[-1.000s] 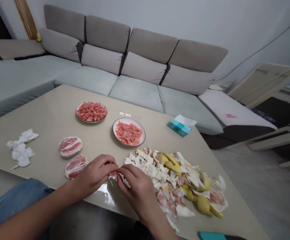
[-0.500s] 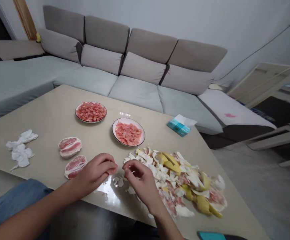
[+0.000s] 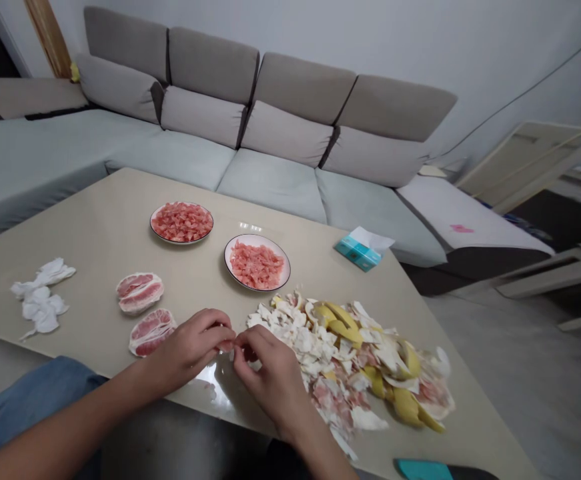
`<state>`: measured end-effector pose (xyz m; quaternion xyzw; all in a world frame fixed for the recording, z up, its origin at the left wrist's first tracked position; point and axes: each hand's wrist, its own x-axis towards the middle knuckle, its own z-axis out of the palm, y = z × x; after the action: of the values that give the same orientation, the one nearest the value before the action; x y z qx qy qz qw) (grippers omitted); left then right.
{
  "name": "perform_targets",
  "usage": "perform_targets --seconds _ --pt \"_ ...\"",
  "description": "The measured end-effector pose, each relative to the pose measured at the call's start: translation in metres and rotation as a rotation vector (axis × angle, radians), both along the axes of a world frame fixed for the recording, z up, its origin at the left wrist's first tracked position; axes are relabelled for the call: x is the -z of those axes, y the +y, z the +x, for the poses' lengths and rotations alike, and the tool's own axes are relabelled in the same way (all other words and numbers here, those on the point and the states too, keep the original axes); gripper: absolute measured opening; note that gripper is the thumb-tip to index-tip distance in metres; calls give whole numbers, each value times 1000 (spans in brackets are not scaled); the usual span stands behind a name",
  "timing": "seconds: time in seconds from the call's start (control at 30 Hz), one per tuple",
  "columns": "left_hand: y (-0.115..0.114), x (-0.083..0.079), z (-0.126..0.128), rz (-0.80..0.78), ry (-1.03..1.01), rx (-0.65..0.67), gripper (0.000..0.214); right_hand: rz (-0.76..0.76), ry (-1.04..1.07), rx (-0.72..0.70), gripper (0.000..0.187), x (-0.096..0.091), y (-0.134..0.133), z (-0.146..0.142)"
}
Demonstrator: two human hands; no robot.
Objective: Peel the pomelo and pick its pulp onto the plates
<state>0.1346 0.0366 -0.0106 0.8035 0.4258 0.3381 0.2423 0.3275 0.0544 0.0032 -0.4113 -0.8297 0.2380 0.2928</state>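
My left hand (image 3: 190, 347) and my right hand (image 3: 265, 370) meet over the near edge of the beige table (image 3: 95, 227), fingertips pinched together on a small pink piece of pomelo (image 3: 227, 345) that is mostly hidden. Two peeled pomelo chunks (image 3: 140, 292) (image 3: 151, 331) lie just left of my left hand. A heap of white pith and yellow peel (image 3: 355, 357) spreads to the right of my right hand. Two plates of pink pomelo flesh (image 3: 182, 223) (image 3: 257, 263) stand further back.
Crumpled white tissues (image 3: 43, 300) lie at the table's left. A teal tissue pack (image 3: 361, 250) sits near the far right edge. A teal object (image 3: 420, 469) lies at the near right corner. A grey sofa (image 3: 270, 133) wraps behind the table.
My right hand lifted away towards the peel heap half a second ago, then came back to meet my left hand's fingertips. My left hand stayed in place.
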Motion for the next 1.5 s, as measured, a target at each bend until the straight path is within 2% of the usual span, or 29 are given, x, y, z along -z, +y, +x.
perform_targets --seconds 0.1,0.2,0.37,0.5,0.57,0.7,0.87,1.07,1.17,1.37,1.5 --pt "0 -4 0 -28 -30 -12 23 -228 146 47 10 -4 5 3" --pt "0 -7 0 -42 -51 -25 24 -325 199 47 10 -9 8 6" --pt "0 -10 1 -57 -94 -38 25 -285 182 30 9 -10 10 11" --pt "2 -7 1 -83 -150 -91 29 -274 101 55 21 -5 14 17" --pt "3 -6 0 -106 -169 -114 29 -261 127 17 10 -4 15 18" --pt "3 -5 0 -120 -192 -105 28 -179 233 -93 23 -5 10 12" --pt "0 -6 1 -124 -199 -88 27 -127 210 -116 15 -5 3 4" --pt "2 -5 1 -134 -211 -105 28 -214 329 -88 10 -12 7 8" --pt "3 -5 0 -135 -215 -112 27 -192 310 -72 8 -11 8 9" --pt "2 -8 1 -67 -145 -100 29 -44 168 -112 17 -2 4 6" --pt "-1 -14 0 92 -53 -105 25 -80 187 1 12 -6 7 9"
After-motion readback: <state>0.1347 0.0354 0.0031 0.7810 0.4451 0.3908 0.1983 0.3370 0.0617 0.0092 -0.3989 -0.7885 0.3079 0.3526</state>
